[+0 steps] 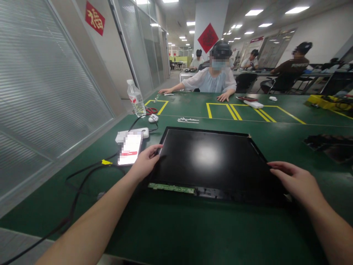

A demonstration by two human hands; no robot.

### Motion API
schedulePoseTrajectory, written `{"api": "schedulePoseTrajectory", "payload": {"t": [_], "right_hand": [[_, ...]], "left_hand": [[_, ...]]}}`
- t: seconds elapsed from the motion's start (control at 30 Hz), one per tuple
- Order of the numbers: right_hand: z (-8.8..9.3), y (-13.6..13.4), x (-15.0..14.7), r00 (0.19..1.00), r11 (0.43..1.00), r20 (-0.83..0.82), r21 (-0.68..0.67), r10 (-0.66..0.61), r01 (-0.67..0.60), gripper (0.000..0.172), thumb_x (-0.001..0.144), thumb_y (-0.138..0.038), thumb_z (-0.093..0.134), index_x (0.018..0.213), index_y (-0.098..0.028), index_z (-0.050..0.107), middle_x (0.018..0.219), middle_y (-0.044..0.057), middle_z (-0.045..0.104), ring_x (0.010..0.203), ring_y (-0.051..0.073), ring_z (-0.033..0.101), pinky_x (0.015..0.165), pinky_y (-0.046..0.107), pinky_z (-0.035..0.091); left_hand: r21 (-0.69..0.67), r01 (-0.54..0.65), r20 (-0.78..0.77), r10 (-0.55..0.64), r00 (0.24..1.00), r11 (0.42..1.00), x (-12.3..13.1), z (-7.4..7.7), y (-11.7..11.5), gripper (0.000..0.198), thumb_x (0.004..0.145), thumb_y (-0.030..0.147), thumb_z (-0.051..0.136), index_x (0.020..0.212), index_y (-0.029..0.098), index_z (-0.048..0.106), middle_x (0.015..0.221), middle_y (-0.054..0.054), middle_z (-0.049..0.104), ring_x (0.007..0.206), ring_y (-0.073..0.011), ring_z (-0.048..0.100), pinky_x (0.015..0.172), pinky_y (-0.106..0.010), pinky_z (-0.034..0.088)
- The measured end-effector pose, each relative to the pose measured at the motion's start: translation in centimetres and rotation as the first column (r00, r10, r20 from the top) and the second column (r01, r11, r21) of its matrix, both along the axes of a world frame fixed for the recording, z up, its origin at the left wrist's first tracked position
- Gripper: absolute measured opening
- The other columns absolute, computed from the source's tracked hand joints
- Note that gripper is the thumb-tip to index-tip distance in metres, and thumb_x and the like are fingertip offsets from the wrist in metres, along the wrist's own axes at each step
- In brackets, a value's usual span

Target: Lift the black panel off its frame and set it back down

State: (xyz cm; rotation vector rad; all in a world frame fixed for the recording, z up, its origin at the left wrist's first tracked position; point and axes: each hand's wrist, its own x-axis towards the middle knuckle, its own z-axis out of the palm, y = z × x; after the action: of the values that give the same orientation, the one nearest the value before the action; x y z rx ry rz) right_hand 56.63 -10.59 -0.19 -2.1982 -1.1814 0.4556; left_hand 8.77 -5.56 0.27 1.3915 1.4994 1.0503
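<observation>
A black LCD screen panel (204, 162) lies face up on the green table, a ceiling light mirrored in its middle. Along its near edge runs a narrow green circuit board (171, 188), at the left part. My left hand (146, 159) grips the panel's left edge between thumb and fingers. On the opposite side, my right hand (295, 178) pinches the right edge, fingertips partly hidden under the rim. A lit phone (131, 149) rests just left of my left hand.
Beyond the phone are a white power bank (120, 135), white earbuds case (153, 118), red scissors (151, 110) and a water bottle (135, 98). Black cables (75, 198) cross the table's left. Metal strips (188, 120) lie behind the panel. Opposite sits a person (212, 79), hands on the table.
</observation>
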Motion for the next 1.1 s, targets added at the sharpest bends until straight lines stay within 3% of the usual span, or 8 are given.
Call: {"api": "schedulePoseTrajectory", "payload": {"t": [0.1,0.2,0.43,0.6,0.73,0.93,1.1], "right_hand": [[0.2,-0.2,0.1,1.000,1.000,-0.002,0.031,0.000,0.000,0.047,0.063,-0.052,0.063,0.095,-0.023,0.081,0.095,0.010,0.080,0.094,0.033,0.070,0.084,0.041,0.050],[0.3,-0.3,0.1,1.000,0.999,0.016,0.049,0.007,-0.008,0.043,0.065,-0.052,0.063,0.091,-0.024,0.082,0.092,0.010,0.080,0.092,0.034,0.070,0.080,0.042,0.049],[0.5,-0.2,0.5,1.000,1.000,0.001,0.026,-0.010,0.010,0.043,0.066,-0.052,0.061,0.090,-0.023,0.082,0.087,0.010,0.079,0.084,0.033,0.070,0.076,0.041,0.049],[0.6,-0.2,0.3,0.999,0.999,-0.026,0.010,-0.033,0.033,0.047,0.064,-0.053,0.061,0.092,-0.022,0.082,0.086,0.009,0.079,0.083,0.033,0.071,0.074,0.041,0.048],[0.5,-0.2,0.3,0.999,0.999,-0.013,0.017,-0.033,0.033,0.046,0.064,-0.054,0.060,0.090,-0.023,0.082,0.085,0.009,0.079,0.085,0.033,0.071,0.075,0.041,0.048],[0.6,-0.2,0.4,0.998,1.000,0.061,0.019,0.000,-0.001,0.043,0.066,-0.055,0.058,0.086,-0.025,0.082,0.083,0.008,0.078,0.084,0.033,0.070,0.075,0.041,0.047],[0.5,-0.3,0.3,0.996,0.998,0.094,0.054,0.015,-0.020,0.039,0.067,-0.053,0.059,0.084,-0.026,0.082,0.080,0.007,0.078,0.079,0.031,0.069,0.073,0.041,0.048]], "left_hand": [[-0.050,-0.026,0.220,0.036,0.975,0.998,0.5,0.8,-0.3,0.048,0.080,0.018,0.072,0.127,0.022,0.069,0.143,-0.011,0.072,0.122,-0.0303,0.073,0.097,-0.042,0.063],[-0.125,-0.074,0.313,0.110,0.943,0.989,0.7,1.4,-0.6,0.049,0.079,0.013,0.073,0.127,0.023,0.069,0.147,-0.010,0.069,0.107,-0.0274,0.079,0.080,-0.036,0.068],[-0.204,-0.165,0.278,0.218,0.936,0.965,1.0,2.0,-0.5,0.037,0.084,0.005,0.068,0.117,0.021,0.071,0.146,-0.010,0.069,0.107,-0.0235,0.078,0.077,-0.029,0.065],[-0.264,-0.152,0.312,0.234,0.921,0.953,1.3,2.2,-0.4,0.036,0.089,0.004,0.064,0.121,0.020,0.067,0.133,-0.010,0.075,0.085,-0.0176,0.079,0.065,-0.024,0.064],[-0.328,-0.115,0.361,0.237,0.902,0.938,0.8,1.5,-0.2,0.053,0.085,0.009,0.074,0.135,0.021,0.064,0.104,-0.008,0.080,0.069,-0.0208,0.079,0.060,-0.031,0.065],[-0.343,-0.017,0.426,0.171,0.889,0.939,0.1,0.8,-0.1,0.096,0.070,0.010,0.090,0.157,0.027,0.053,0.102,-0.009,0.082,0.070,-0.0279,0.081,0.062,-0.038,0.068],[-0.391,-0.032,0.409,0.204,0.889,0.920,0.8,2.0,-0.6,0.089,0.072,0.007,0.087,0.155,0.023,0.058,0.103,-0.010,0.084,0.070,-0.0267,0.081,0.066,-0.038,0.069]]}}
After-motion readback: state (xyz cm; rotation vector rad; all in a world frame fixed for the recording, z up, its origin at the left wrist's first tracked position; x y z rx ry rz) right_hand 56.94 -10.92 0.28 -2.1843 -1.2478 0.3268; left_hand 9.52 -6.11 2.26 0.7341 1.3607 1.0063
